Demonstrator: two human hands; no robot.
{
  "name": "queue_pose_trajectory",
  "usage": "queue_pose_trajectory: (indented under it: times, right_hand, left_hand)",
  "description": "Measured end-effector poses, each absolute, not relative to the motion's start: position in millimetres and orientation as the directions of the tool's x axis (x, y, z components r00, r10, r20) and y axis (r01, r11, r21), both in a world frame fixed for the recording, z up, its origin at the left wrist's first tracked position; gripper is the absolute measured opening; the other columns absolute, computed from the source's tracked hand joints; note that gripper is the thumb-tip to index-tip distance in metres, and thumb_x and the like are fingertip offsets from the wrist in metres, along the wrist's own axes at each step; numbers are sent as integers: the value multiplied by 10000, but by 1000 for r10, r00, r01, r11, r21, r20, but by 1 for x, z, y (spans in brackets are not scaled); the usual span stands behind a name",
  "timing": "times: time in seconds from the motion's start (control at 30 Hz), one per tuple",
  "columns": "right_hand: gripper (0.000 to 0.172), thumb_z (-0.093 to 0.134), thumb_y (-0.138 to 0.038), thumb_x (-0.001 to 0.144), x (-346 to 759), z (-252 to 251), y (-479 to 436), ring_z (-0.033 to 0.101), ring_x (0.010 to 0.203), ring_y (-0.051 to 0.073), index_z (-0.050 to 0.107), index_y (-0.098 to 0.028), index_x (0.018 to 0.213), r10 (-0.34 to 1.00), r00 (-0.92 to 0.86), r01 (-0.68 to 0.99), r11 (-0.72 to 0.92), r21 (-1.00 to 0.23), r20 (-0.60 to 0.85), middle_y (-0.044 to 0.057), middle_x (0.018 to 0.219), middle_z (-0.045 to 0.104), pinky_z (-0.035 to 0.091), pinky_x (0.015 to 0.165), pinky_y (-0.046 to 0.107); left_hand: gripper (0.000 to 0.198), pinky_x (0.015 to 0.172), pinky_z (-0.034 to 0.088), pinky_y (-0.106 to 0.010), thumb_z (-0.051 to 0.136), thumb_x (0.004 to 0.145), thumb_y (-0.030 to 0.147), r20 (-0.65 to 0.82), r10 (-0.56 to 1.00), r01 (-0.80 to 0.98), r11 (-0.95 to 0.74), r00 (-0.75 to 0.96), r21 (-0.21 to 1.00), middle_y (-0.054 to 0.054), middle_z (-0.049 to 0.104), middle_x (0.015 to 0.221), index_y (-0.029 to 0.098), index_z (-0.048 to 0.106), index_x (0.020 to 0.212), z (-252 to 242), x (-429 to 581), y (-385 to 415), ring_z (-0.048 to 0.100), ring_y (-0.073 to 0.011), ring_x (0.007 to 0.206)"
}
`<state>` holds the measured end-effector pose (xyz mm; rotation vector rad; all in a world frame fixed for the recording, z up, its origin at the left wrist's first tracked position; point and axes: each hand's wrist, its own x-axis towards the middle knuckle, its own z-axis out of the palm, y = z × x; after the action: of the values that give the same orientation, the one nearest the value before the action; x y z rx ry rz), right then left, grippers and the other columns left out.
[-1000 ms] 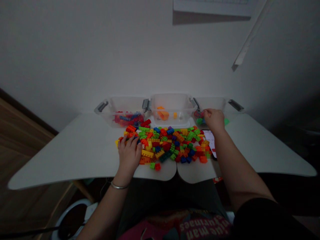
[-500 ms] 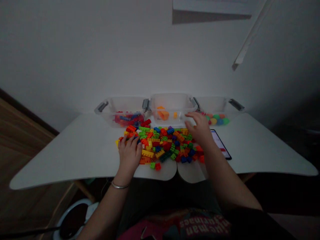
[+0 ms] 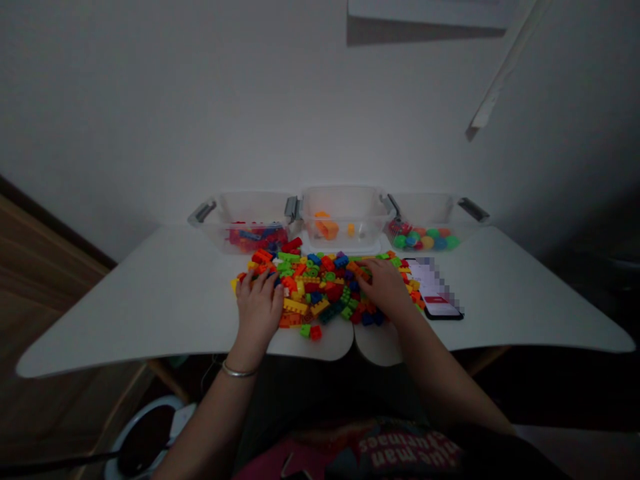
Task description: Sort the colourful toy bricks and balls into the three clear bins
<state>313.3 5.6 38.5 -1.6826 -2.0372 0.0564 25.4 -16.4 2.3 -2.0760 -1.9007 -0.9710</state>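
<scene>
A heap of multicoloured toy building bricks (image 3: 313, 287) covers the front middle of the table. My left hand (image 3: 259, 303) rests palm down on the heap's left side, its fingers spread over the bricks. On the right side, my right hand (image 3: 385, 285) reaches into the heap, thumb and fingers closed about an orange brick (image 3: 356, 269). Behind the heap, a clear middle box (image 3: 347, 200) has a few orange pieces in it. Bricks beneath both palms are hidden.
A clear box (image 3: 250, 207) with red and blue pieces stands at the back left. At the back right, another clear box (image 3: 425, 207) has coloured balls (image 3: 427, 240). A phone (image 3: 435, 290) lies right of the heap. The tabletop has a notch at its front edge.
My right hand has come down and toward me from the middle box to the orange brick in the heap. My left hand has stayed where it was.
</scene>
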Motion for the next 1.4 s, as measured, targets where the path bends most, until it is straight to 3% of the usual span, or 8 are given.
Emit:
queue_pose_trajectory:
  times: [0.4, 0.67, 0.87, 1.0, 1.2, 1.4]
  right_hand:
    - [225, 654, -288, 873, 315, 28, 9, 587, 1089, 310, 763, -190, 1043, 917, -5, 964, 111, -243, 400, 124, 1192, 685, 475, 964, 462]
    - [284, 590, -237, 893, 318, 29, 9, 587, 1130, 308, 728, -151, 1126, 916, 34, 938, 108, -329, 400, 130, 1186, 703, 444, 1015, 463]
    - [337, 533, -237, 870, 320, 33, 11, 639, 1094, 273, 692, -160, 1158, 855, 90, 794, 247, -555, 510, 138, 1171, 716, 477, 1013, 453]
    - [345, 544, -300, 840, 320, 36, 12, 676, 981, 267, 682, -179, 1132, 840, 158, 702, 275, -657, 520, 128, 1129, 728, 526, 920, 455]
    - [296, 585, -424, 845, 322, 40, 13, 669, 759, 234, 717, -207, 995, 870, 187, 663, 231, -712, 457, 80, 892, 744, 549, 781, 410]
    - [276, 589, -410, 867, 330, 75, 36, 654, 776, 209, 703, -201, 1008, 703, 227, 612, 435, -660, 674, 80, 950, 731, 558, 793, 391]
  left_hand:
    - [511, 1182, 281, -577, 339, 984, 398, 540, 842, 941, -170, -15, 292, -132, 673, 1314, 141, 697, 1242, 2, 27, -15, 399, -364, 1384]
    - [465, 1190, 273, -565, 388, 975, 399, 532, 846, 936, -161, -32, 312, -140, 677, 1297, 160, 697, 1228, 3, 27, -15, 398, -343, 1400]
    - [513, 1173, 293, -575, 337, 980, 406, 549, 836, 940, -176, -14, 292, -134, 678, 1298, 142, 702, 1225, 2, 26, -15, 405, -362, 1376]
    - [501, 1166, 301, -579, 343, 979, 402, 560, 829, 938, -183, -14, 294, -126, 680, 1296, 155, 703, 1224, 1, 25, -15, 410, -362, 1367]
    - [491, 1164, 299, -580, 346, 975, 386, 568, 823, 938, -192, -7, 290, -123, 683, 1292, 158, 703, 1223, -1, 24, -14, 409, -362, 1370]
    - [477, 1171, 295, -582, 366, 972, 383, 566, 824, 936, -189, -14, 298, -125, 684, 1291, 159, 703, 1224, -1, 23, -13, 418, -355, 1369]
